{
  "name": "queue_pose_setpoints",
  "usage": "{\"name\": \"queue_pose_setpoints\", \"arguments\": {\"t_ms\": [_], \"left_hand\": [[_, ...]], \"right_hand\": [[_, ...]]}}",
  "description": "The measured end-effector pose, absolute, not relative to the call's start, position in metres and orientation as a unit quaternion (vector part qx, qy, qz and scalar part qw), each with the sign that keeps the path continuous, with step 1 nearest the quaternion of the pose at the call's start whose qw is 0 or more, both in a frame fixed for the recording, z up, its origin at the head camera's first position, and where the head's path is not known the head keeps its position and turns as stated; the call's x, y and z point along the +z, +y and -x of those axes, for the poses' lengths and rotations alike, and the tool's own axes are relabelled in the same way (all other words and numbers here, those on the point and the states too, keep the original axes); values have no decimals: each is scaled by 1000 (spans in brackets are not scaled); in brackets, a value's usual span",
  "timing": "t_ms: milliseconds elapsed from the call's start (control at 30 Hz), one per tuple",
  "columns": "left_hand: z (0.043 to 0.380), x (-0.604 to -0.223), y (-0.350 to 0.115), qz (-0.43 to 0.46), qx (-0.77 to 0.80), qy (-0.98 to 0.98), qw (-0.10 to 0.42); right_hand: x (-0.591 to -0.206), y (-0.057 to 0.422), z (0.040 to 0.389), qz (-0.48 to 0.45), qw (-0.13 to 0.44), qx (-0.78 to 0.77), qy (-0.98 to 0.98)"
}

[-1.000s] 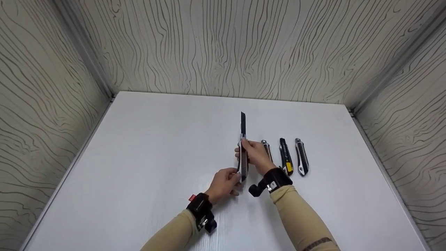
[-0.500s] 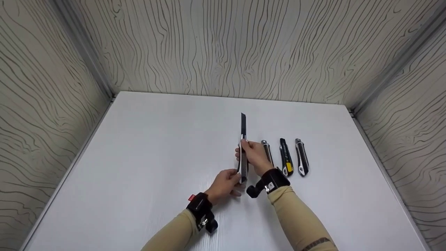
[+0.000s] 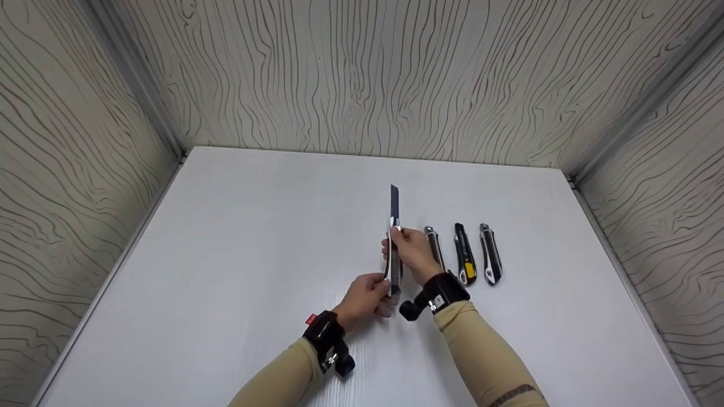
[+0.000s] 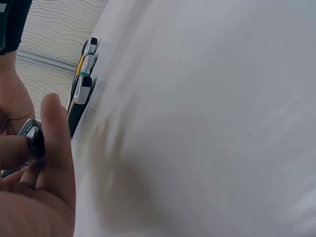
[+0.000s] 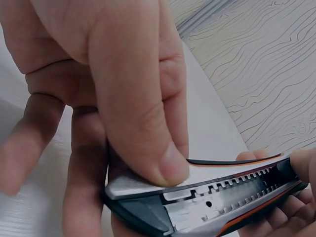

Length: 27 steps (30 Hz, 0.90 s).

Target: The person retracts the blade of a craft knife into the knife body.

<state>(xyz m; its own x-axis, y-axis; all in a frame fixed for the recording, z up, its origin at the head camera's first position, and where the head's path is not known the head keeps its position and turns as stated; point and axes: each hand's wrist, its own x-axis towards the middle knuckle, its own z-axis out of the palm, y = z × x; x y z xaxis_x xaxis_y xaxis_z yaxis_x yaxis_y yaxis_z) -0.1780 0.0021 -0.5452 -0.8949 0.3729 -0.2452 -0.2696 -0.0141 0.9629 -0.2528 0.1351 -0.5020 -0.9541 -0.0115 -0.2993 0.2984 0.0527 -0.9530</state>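
A silver-and-black utility knife (image 3: 395, 265) is held up over the white table in both hands, its long dark blade (image 3: 394, 202) extended towards the back wall. My right hand (image 3: 416, 251) grips the front part of the handle, thumb on top. At the rear end, my left hand (image 3: 365, 297) pinches the handle between thumb and fingers. Seen from the right wrist, the knife's toothed slot (image 5: 232, 190) faces the camera, with the left thumb (image 5: 173, 165) beside the dark end cap (image 5: 140, 212) and the right thumb (image 5: 303, 165) at the slot's far end.
Right of the hands, three more utility knives lie in a row on the table (image 3: 254, 226): a silver-black one (image 3: 432, 243) partly behind the right hand, a black-and-yellow one (image 3: 465, 254), and another silver-black one (image 3: 490, 254). Wood-patterned walls (image 3: 362, 79) enclose the back and sides.
Both hands keep their grip on the knife. The blade tip sits slightly lower in the head view, and the right wrist has shifted a little left.
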Motion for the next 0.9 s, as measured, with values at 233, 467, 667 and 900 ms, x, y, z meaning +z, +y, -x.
{"name": "queue_pose_setpoints", "arguments": {"t_ms": [233, 467, 667, 900], "left_hand": [[177, -545, 3, -44, 718, 658, 223], [177, -545, 4, -42, 714, 665, 217], [177, -544, 4, -41, 716, 662, 217], [176, -543, 4, -39, 720, 657, 218]], "right_hand": [[-505, 134, 252, -95, 111, -698, 701], [-505, 133, 252, -89, 104, -701, 700], [-504, 134, 250, -89, 106, -703, 698], [-504, 134, 248, -81, 101, -704, 698]]}}
